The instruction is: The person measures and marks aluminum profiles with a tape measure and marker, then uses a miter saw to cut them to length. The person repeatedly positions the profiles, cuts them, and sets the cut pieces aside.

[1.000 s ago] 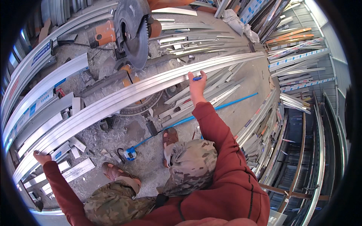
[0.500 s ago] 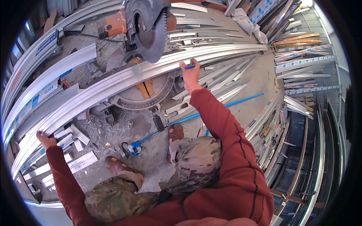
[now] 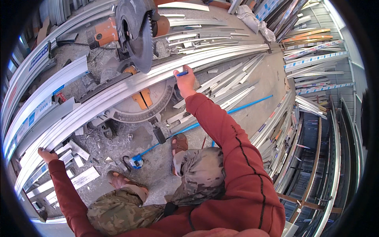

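Observation:
Long silvery metal profiles (image 3: 98, 94) lie across the table of a miter saw (image 3: 130, 112), under its raised toothed blade (image 3: 141, 43). My left hand (image 3: 48, 155) is closed on the edge of the profiles near their left end, its fingertips partly hidden. Farther right, my right hand (image 3: 185, 83) rests at their near edge, just right of the blade. A blue pen (image 3: 182, 73) is pinched between its thumb and fingers. The saw's yellow-orange insert (image 3: 142, 99) shows below the profiles.
A blue tape measure (image 3: 136, 161) lies on the floor by my feet, near a long blue strip (image 3: 244, 106). Metal offcuts (image 3: 85, 177) are scattered at left. Loose profiles (image 3: 225, 89) spread out at right, before a rack of stock (image 3: 316, 158).
The view has shifted, so the saw and profiles appear farther left and slightly lower. Both hands stay at the profiles, with the pen still in the right.

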`<move>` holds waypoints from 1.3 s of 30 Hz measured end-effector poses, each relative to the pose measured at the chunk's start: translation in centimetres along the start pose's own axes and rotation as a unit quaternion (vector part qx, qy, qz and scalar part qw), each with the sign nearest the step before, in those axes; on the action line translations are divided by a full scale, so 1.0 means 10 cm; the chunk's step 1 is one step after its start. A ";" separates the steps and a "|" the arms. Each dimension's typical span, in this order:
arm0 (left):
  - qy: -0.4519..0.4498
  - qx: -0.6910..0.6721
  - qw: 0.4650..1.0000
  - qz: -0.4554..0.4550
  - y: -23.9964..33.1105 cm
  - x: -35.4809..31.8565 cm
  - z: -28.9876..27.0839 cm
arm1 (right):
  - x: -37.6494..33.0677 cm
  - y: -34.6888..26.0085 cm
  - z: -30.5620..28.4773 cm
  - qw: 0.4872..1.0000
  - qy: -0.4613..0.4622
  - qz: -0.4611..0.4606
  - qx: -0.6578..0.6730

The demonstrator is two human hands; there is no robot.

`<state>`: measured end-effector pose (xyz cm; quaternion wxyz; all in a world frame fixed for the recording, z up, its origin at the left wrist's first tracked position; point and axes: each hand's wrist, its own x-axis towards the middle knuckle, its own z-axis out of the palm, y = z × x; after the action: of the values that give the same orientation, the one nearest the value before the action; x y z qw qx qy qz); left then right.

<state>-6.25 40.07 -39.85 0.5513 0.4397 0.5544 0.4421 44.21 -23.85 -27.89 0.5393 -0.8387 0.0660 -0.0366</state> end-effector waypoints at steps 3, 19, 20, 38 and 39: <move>0.014 -0.056 0.994 -0.096 -0.03 -0.29 0.46 | -0.01 0.24 -0.23 0.999 0.025 -0.009 -0.025; 0.052 -0.128 0.974 -0.179 0.42 -0.97 0.97 | 0.24 0.12 -0.36 0.998 0.032 -0.018 -0.042; 0.042 -0.130 0.974 -0.181 0.38 -0.97 1.00 | 0.29 0.17 -0.39 0.999 0.036 -0.022 -0.029; -0.079 0.021 0.994 -0.069 -0.04 -0.40 0.40 | 0.58 0.35 -0.34 0.999 0.006 -0.027 -0.016; -0.057 -0.030 0.988 -0.138 -0.03 -0.65 0.68 | 0.55 0.41 -0.47 0.999 0.021 -0.026 -0.020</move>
<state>0.61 33.66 -38.73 0.6505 0.3671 0.5640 0.3521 48.75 -30.56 -29.68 0.5200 -0.8497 0.0561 -0.0669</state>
